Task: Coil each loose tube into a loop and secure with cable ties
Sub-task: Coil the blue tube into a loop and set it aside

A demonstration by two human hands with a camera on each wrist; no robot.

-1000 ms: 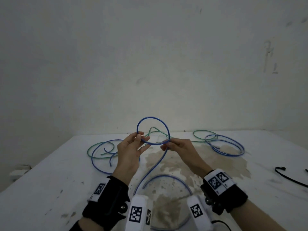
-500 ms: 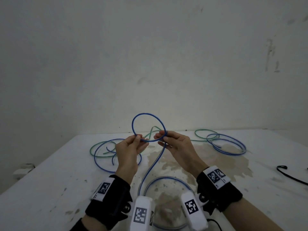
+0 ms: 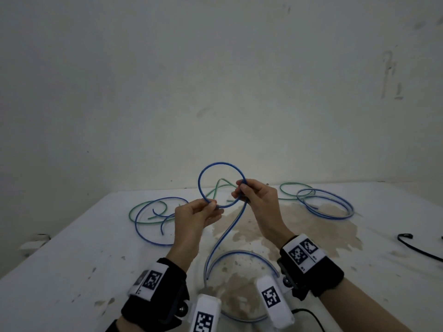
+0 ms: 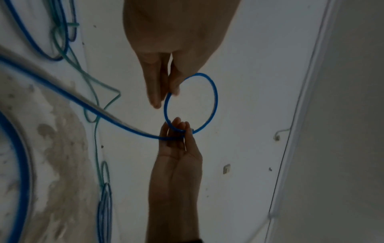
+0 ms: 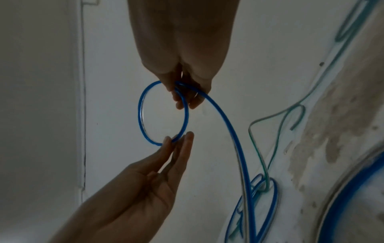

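A blue tube (image 3: 221, 163) is bent into a small upright ring held above the table. My left hand (image 3: 211, 203) pinches the ring's lower left between thumb and fingers. My right hand (image 3: 241, 188) pinches its right side, where the tube crosses itself. From that crossing the tail (image 3: 226, 232) drops to the table and curves into a wide arc near me. In the left wrist view the left hand (image 4: 172, 92) holds the ring (image 4: 216, 102) opposite the right hand (image 4: 179, 129). In the right wrist view the right hand (image 5: 182, 98) grips the crossing, with the ring (image 5: 140, 111) below it.
Loose green and blue tubes (image 3: 143, 221) lie tangled on the table's left. A coiled blue tube (image 3: 335, 216) and a green one (image 3: 294, 185) lie at the back right. A black cable tie (image 3: 412, 245) lies far right. The white table (image 3: 72, 271) has a brown stain in the middle.
The ring has risen a little. My right hand has slid up the ring's right side to the crossing, and my left hand has shifted right under the ring's lower edge.
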